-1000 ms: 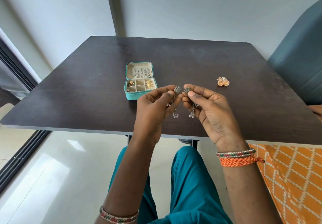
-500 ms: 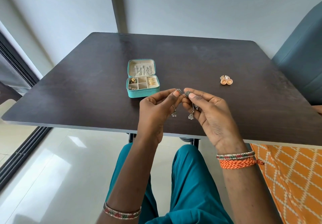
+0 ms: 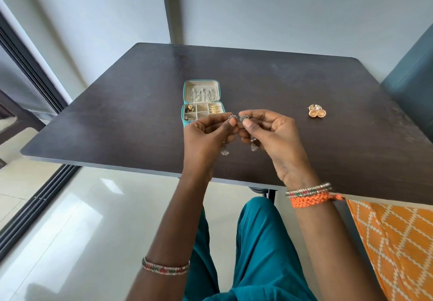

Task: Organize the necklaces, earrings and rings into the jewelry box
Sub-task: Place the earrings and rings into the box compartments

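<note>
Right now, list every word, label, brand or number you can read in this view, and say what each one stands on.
None: no readable text shows anywhere in this view.
Jewelry box: no brand or label visible on its teal shell or cream lining.
Silver earrings pinched in the hands: patterned only, no lettering.
Gold earrings on the table: too small to show any mark.

Dark table [image 3: 117, 122]; teal chair [image 3: 412, 75] right; glossy floor [image 3: 70, 218].

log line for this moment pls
left hand: pinches silver drop earring | right hand: pinches matching earring | jewelry box: open, behind hands | gold earrings: loose on table, right
</note>
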